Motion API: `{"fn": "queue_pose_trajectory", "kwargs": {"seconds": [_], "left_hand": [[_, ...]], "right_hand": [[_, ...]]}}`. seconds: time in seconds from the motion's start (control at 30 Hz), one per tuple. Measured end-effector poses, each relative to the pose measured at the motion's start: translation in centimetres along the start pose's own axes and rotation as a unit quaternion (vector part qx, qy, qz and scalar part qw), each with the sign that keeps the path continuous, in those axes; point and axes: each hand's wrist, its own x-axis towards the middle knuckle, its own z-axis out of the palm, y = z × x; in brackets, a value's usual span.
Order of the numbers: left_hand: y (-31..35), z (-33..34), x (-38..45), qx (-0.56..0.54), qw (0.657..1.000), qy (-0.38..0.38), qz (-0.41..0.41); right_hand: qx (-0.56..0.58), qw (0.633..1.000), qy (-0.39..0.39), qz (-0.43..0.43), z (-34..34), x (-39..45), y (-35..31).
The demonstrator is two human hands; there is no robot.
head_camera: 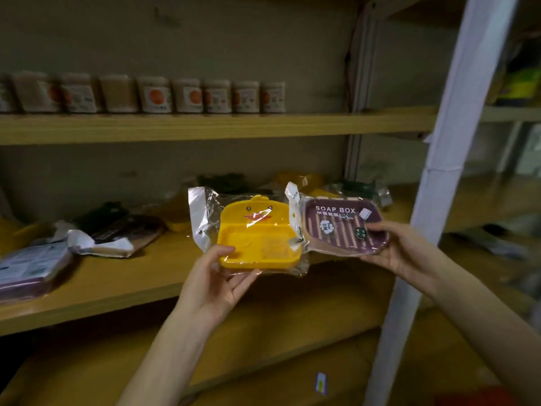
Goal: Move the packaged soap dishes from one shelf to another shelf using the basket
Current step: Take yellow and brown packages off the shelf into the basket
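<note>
Both bare forearms reach up and forward from the bottom of the view toward the middle shelf [123, 276], each hand holding one packaged soap dish in front of it. The left hand [215, 284] is turned palm up with the wrist bent back; its thumb lies over the near left corner of the yellow duck-faced soap dish [259, 240] and its fingers curl under the clear wrapper, so the pack is pinched between thumb and fingers and tipped up to face the camera. The right hand [402, 249] comes in from the right with the forearm sloping down to the lower right corner; its thumb presses on the front of the purple soap dish [344, 231], printed "SOAP BOX", and its fingers wrap beneath the near edge. The two packs are held side by side, their wrappers touching or nearly so, above the front edge of the middle shelf. Behind them on that shelf lie more wrapped soap dishes [345, 190], yellow and dark green, too blurred to count, and further left a loose heap of packs with a purple one [32, 272] lying flat at the far left. The upper shelf [205, 127] carries a row of small upright boxes [187, 95] with orange dots. A white upright post [442, 159] stands just right of the purple pack.
</note>
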Motion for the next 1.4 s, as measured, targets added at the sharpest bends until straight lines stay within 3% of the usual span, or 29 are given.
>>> {"fn": "queue_pose_trajectory", "kwargs": {"seconds": [0.33,0.57,0.77,1.03,1.17,1.4], "left_hand": [[-15.8,7.4,3.6,0.048,0.997,-0.040,-0.046],[-29.7,13.0,7.8,0.143,0.982,-0.063,-0.106],[-39.8,19.1,11.4,0.139,0.974,-0.087,-0.159],[-50.3,24.2,17.4,0.179,0.952,-0.082,-0.236],[-54.7,25.5,21.2,0.240,0.937,-0.083,-0.241],[-61.7,28.5,28.8,0.239,0.927,-0.076,-0.278]], "right_hand": [[-0.056,0.997,0.054,0.014,-17.0,-1.9,-2.8],[-0.069,0.986,0.150,0.023,-32.7,-2.7,-3.7],[-0.054,0.970,0.232,0.048,-44.2,-4.0,-3.3],[-0.092,0.925,0.364,0.065,-56.2,-3.9,-1.9],[-0.101,0.914,0.381,0.094,-61.3,-3.0,-1.2],[-0.102,0.892,0.422,0.123,-69.0,1.2,-1.2]]}}
